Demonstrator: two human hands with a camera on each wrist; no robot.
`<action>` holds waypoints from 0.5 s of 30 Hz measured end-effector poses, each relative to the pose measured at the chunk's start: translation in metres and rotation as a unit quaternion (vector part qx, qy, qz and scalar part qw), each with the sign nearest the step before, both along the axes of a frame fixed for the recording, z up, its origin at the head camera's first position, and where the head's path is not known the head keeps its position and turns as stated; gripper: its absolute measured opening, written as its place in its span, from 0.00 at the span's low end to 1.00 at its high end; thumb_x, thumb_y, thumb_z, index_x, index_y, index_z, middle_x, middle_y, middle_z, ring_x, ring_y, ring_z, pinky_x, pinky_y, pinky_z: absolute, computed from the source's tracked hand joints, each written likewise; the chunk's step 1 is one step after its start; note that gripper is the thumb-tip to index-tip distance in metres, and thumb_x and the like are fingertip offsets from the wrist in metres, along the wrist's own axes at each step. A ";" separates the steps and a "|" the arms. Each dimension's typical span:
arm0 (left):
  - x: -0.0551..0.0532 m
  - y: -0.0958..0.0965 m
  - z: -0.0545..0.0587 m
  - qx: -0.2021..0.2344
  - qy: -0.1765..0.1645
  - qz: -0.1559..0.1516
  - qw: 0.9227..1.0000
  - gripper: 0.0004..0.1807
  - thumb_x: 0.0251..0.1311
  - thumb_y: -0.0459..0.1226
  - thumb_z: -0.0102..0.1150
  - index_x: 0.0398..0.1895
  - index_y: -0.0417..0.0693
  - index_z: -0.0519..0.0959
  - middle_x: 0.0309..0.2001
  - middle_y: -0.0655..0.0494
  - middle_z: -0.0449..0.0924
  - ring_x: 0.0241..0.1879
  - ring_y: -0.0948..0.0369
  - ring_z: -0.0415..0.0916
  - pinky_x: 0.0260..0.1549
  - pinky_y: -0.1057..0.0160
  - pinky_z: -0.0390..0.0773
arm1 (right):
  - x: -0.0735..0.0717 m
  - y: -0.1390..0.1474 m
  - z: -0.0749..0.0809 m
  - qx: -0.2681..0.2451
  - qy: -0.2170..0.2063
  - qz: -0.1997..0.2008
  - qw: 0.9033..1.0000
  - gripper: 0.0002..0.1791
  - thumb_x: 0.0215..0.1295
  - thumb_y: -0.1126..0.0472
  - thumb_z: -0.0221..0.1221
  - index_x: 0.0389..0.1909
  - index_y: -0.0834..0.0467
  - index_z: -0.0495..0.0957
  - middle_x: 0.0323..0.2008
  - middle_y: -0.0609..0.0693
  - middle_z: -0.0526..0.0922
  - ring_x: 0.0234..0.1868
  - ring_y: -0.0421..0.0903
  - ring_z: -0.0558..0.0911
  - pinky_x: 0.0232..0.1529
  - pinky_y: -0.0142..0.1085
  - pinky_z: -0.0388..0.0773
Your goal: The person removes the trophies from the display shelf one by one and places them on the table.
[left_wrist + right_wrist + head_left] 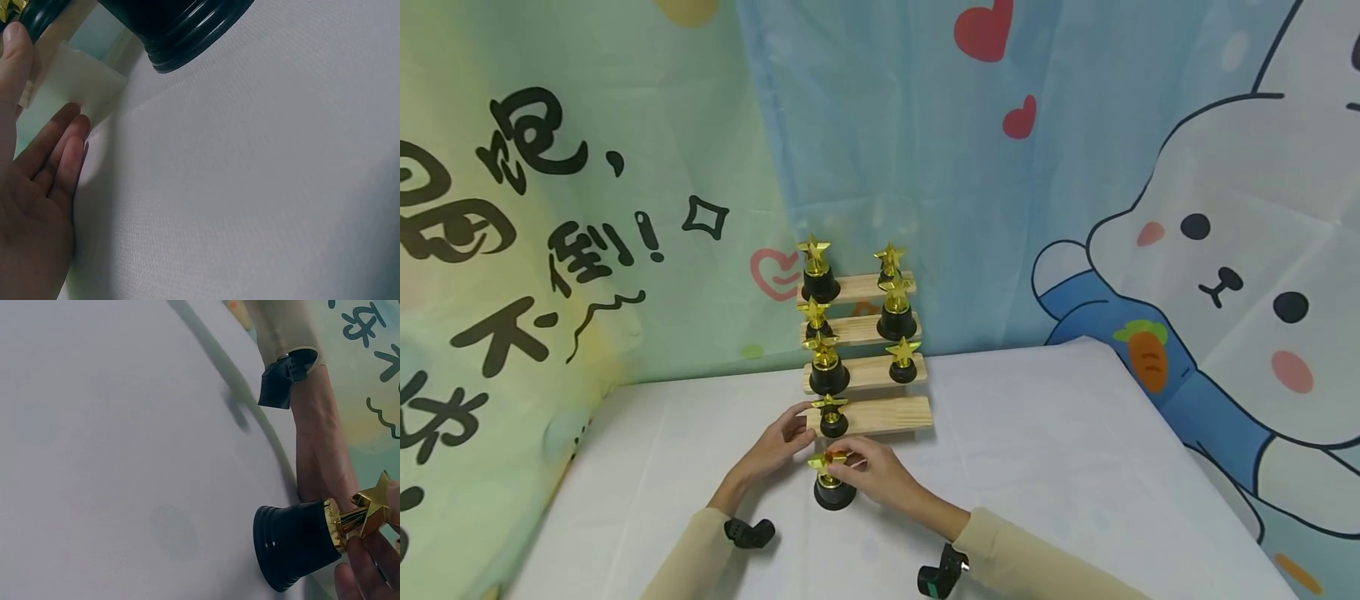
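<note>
A gold star trophy (834,493), pinched by its top before a stepped wooden rack (871,372).

The right grip (876,473) pinches the star (377,503); whether the black base (294,540) touches the table (1037,467), I cannot tell. The trophy looks like glossy, stiff plastic, probably light and rather slick; the thin star points could snap, so its neck or thick base should be the surer hold. Just beyond, the left grip (775,442) is loosely spread beside the left end of the lowest step (887,415), where a small trophy (832,421) stands. Six more trophies (829,380) stand on the steps above. The white-covered table runs back to a pastel curtain (880,125) printed with a big rabbit (1225,333).
</note>
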State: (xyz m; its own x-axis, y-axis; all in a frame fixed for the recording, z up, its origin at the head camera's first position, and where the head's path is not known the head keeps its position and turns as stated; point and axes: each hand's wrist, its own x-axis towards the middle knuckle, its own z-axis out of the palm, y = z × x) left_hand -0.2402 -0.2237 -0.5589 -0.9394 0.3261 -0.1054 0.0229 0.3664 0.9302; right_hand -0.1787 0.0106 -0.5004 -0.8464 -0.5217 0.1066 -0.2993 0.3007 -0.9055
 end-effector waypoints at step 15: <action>0.003 0.000 0.005 0.017 0.010 -0.017 1.000 0.32 0.70 0.43 0.53 0.73 0.46 0.56 0.64 0.33 0.70 0.62 0.44 0.71 0.61 0.47 0.71 | -0.009 0.014 0.015 0.009 0.002 -0.061 0.998 0.22 0.65 0.51 0.62 0.55 0.58 0.76 0.49 0.53 0.82 0.48 0.46 0.83 0.47 0.31 0.79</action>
State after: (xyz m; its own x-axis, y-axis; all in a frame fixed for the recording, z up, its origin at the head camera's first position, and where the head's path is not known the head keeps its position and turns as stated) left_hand -0.2374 -0.2241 -0.5534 -0.9299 0.3602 -0.0749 0.0536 0.3341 0.9410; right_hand -0.1881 0.0241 -0.4857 -0.9032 -0.4170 0.1017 -0.2632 0.3509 -0.8987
